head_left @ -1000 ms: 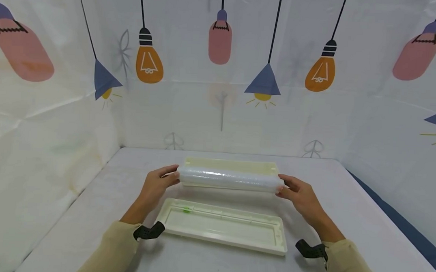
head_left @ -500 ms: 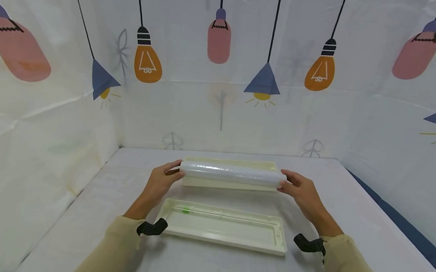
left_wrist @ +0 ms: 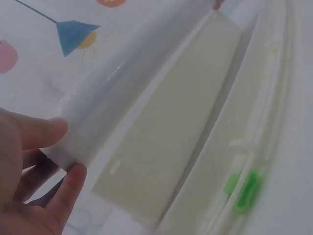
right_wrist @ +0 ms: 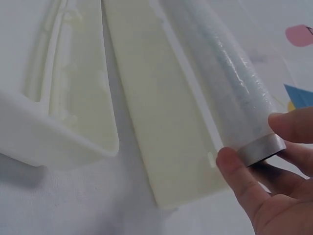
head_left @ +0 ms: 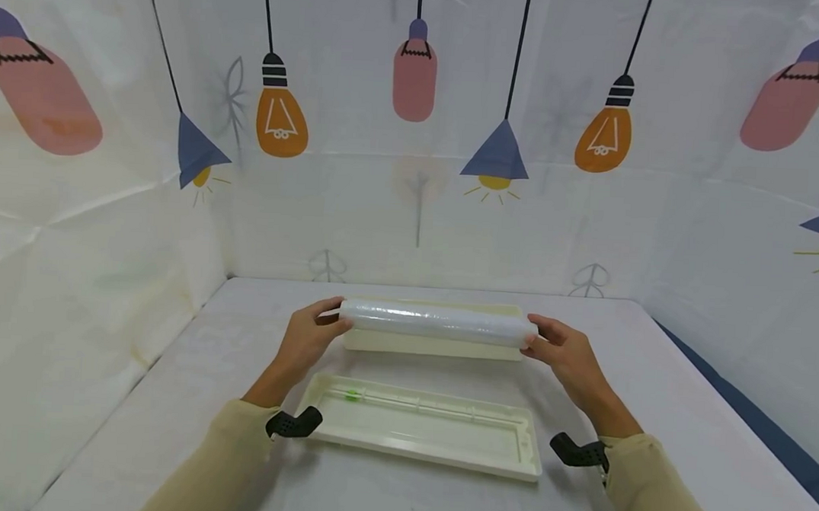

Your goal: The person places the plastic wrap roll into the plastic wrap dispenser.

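A roll of cling film [head_left: 434,322] is held level above a cream plastic box [head_left: 433,346]. At its left end, my left hand [head_left: 307,339] grips the rim between thumb and fingers. My right hand [head_left: 566,359] grips the opposite end the same way; in the right wrist view, fingertips press on the bare end of the core. The roll hides much of the box behind it. Closer to me lies the cream lid [head_left: 418,446], inner side up. A rail runs along it, and a green slider [left_wrist: 247,191] sits on that rail near the left end.
All this is on a white-covered table [head_left: 398,506]. White sheeting [head_left: 411,210] printed with lamps closes in the back and both sides. Black wrist mounts [head_left: 295,422] stick out over the table near the lid's ends.
Both hands have raised the roll of cling film and shifted it slightly away, so more of the box's front shows beneath it. The lid has stayed put.
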`<state>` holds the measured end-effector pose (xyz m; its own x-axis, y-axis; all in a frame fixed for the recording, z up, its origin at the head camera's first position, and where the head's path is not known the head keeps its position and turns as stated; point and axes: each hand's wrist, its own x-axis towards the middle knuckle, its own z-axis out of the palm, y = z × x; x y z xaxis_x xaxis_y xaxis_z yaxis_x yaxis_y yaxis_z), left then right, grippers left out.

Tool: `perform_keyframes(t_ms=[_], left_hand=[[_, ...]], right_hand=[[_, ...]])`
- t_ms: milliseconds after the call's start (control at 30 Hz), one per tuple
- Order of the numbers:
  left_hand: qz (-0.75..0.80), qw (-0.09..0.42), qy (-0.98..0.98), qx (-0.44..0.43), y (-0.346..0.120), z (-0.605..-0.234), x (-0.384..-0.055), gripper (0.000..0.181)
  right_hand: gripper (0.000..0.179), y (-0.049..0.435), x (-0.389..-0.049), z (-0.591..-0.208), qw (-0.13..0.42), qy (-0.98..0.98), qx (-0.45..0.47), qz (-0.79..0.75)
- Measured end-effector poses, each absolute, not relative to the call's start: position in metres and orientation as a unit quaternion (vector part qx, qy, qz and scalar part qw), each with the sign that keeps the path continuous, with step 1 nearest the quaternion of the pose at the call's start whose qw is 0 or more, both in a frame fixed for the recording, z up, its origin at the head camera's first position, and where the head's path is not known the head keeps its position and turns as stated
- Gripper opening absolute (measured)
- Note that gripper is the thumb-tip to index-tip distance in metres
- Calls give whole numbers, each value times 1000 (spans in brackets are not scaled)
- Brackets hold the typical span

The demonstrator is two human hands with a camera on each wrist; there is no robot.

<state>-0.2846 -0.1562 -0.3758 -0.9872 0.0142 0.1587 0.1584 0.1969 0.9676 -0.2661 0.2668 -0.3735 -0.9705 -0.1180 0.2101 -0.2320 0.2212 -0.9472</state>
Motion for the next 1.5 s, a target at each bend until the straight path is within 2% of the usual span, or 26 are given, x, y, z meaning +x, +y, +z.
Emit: perform_keyframes(t_ms=[433,1000,1500], left_hand=[[-618,75,-781,-36,-150,-374,-298,49],[-631,49,-774,-11,-147,-374,-316,50],[-612,54,-789,-9,-150,-370,-323,45]], right_hand=[[62,267,-272,-362,54,-787,96,607],[52,261,-294,-359,61,-782,53,618],[54,257,-302,-362,52,-781,49,620]])
